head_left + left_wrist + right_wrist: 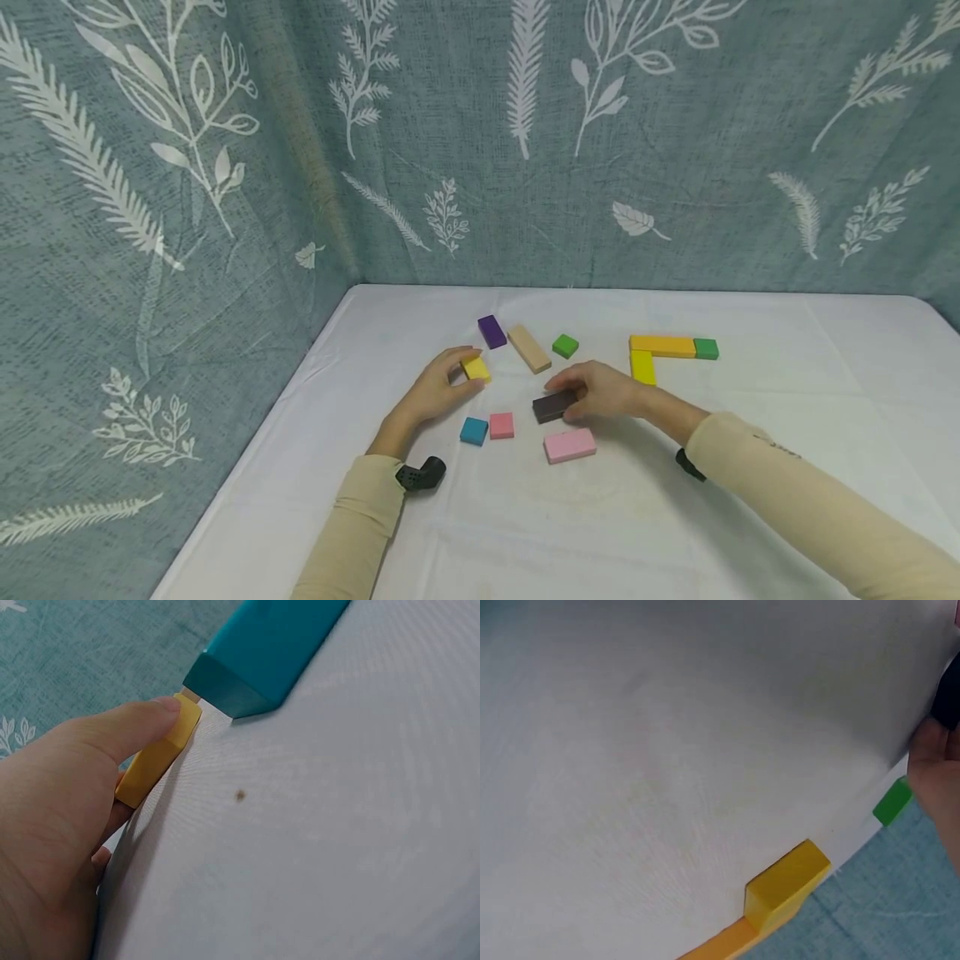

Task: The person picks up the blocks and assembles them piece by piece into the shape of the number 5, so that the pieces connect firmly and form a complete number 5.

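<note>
Now, in the head view, my left hand (433,393) pinches the yellow block (476,368) between thumb and fingers, left of the table's middle; the block slants, its far end leaning left and its near end right. My right hand (606,390) grips the black block (552,407) by its right end, and that block's long axis runs crosswise, the free end pointing left and slightly toward me. Just nearer me lies the pink block (569,446), almost parallel to it. The beige block (529,348), beyond and between my hands, points away and to the left, with the purple block (492,332) beside its far end. In the left wrist view, my thumb lies along the yellow block, whose long axis climbs from lower left to upper right, toward a teal block (262,660). In the right wrist view, my fingertips touch the black block at the right edge; the frame cuts it off, so I can't tell its direction there. The orange block (724,941) shows along the bottom.
</note>
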The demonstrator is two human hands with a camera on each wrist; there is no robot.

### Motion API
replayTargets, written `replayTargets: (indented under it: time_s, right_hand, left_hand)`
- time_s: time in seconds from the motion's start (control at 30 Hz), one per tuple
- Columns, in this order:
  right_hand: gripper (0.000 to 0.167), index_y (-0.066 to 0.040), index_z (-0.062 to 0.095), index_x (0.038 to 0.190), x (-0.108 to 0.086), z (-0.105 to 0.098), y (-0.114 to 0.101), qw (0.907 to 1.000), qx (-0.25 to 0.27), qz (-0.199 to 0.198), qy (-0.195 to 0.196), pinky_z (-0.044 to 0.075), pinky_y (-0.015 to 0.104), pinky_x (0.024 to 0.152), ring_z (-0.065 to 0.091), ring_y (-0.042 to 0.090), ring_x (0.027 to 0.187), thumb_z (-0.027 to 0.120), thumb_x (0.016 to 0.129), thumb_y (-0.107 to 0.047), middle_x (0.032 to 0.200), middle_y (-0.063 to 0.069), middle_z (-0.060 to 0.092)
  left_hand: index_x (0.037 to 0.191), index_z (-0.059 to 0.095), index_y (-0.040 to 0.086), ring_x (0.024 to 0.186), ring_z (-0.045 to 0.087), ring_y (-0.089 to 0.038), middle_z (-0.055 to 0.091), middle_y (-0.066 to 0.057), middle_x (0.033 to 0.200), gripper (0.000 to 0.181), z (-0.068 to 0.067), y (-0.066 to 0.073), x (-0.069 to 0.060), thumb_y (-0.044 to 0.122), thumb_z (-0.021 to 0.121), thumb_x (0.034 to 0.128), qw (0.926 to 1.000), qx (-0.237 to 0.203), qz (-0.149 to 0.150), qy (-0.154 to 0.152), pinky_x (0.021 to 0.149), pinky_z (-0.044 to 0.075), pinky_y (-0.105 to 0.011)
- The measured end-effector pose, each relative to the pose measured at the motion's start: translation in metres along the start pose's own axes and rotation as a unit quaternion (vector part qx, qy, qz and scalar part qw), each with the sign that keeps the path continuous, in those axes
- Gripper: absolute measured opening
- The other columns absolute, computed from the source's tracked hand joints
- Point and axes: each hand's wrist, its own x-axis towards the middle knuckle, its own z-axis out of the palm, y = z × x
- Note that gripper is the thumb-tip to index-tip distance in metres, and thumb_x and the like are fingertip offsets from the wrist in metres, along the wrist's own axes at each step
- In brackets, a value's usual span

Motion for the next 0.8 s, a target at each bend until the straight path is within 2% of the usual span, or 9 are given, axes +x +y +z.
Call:
replayTargets:
  time_s: [0.17,0.37,0.47,0.67,0.8]
  right_hand:
    - [0.037,-0.003,0.065,0.117,0.0009,-0.0002,-0.0020,0.9982,-0.056,-0.020,-0.003,0.046,0.029,0.080,0.051,0.019,0.092,0.072,0.081,0.000,0.111,0.006,0.062]
    - [0.032,-0.005,0.066,0.112,0.0029,0.0016,-0.0038,0.9962,-0.081,-0.031,-0.013,0.046,0.031,0.085,0.051,0.018,0.093,0.072,0.081,0.000,0.107,0.003,0.061]
    - [0.030,-0.003,0.065,0.111,0.0025,0.0015,-0.0046,0.9953,-0.088,-0.038,-0.012,0.047,0.032,0.084,0.052,0.018,0.092,0.072,0.082,-0.002,0.105,0.003,0.061]
    - [0.031,-0.004,0.064,0.111,0.0001,-0.0019,-0.0037,0.9991,-0.040,-0.001,0.018,0.048,0.037,0.091,0.055,0.020,0.095,0.074,0.081,-0.004,0.105,0.003,0.063]
    - [0.031,-0.003,0.064,0.111,-0.0018,-0.0056,-0.0018,0.9995,0.000,0.025,0.022,0.047,0.038,0.092,0.056,0.021,0.097,0.074,0.081,-0.005,0.104,0.004,0.064]
  left_hand:
    - [0.136,0.052,0.006,0.134,0.034,-0.032,0.042,-0.016,0.143,0.050,-0.0008,0.0005,-0.0001,0.015,0.068,0.0891,1.0000,0.001,0.004,0.002,0.111,0.027,-0.046]
    - [0.136,0.052,0.006,0.134,0.034,-0.032,0.043,-0.016,0.143,0.050,-0.0002,0.0014,0.0001,0.016,0.068,0.0892,1.0000,0.008,0.005,0.002,0.111,0.026,-0.047]
    - [0.135,0.052,0.006,0.134,0.034,-0.033,0.043,-0.017,0.142,0.050,0.0003,0.0010,0.0000,0.016,0.067,0.0892,0.9999,0.009,0.006,0.003,0.111,0.026,-0.047]
    - [0.135,0.052,0.005,0.134,0.034,-0.033,0.043,-0.017,0.142,0.050,-0.0001,0.0007,0.0001,0.015,0.068,0.0888,0.9999,0.006,0.009,0.003,0.111,0.025,-0.047]
    - [0.135,0.052,0.006,0.134,0.034,-0.033,0.043,-0.017,0.142,0.050,-0.0009,0.0009,0.0005,0.016,0.067,0.0893,0.9999,0.013,0.010,0.003,0.111,0.025,-0.048]
